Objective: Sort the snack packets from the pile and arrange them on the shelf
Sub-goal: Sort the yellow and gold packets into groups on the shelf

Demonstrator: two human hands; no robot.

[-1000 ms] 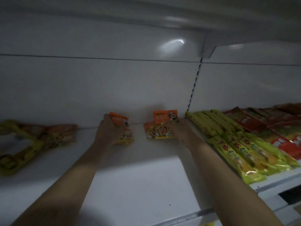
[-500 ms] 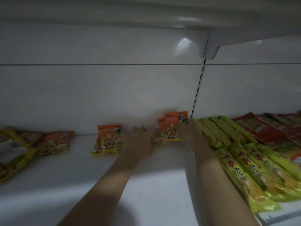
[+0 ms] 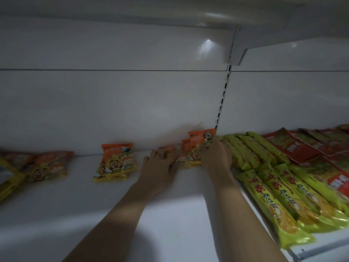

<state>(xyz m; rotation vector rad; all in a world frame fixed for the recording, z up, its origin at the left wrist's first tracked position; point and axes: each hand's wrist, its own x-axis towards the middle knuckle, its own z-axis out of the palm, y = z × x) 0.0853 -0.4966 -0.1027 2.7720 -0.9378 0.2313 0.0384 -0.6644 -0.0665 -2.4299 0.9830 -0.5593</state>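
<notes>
White shelf (image 3: 179, 214), seen from above and in front, dim light, backed by a white back panel (image 3: 113, 110) with a slotted strip (image 3: 221, 103) running up it. Item one: standing packets (image 3: 195, 148), orange tops and yellow cartoon fronts, at least two overlapped, upright against the back panel just left of the strip. Right hand (image 3: 215, 157) is at their right edge; its grip is curled, fingers over the front of the nearest packet, and it appears to pinch that edge, though blur hides the thumb. Item two: flat packet (image 3: 171, 149), same colours, heavily blurred, lying just left of the standing ones. Left hand (image 3: 160, 167) rests palm down on the shelf, grip spread, fingers straight, tips touching this packet. Item three: single packet (image 3: 115, 161), same kind, leaning against the back panel, well apart to the left of both hands. Item four: loose heap (image 3: 47, 165) of similar orange and yellow packets at the far left. Item five: green packets (image 3: 279, 193), long, laid in overlapping rows right of the strip. Item six: red packets (image 3: 290, 146), behind and to the right of the green ones.
</notes>
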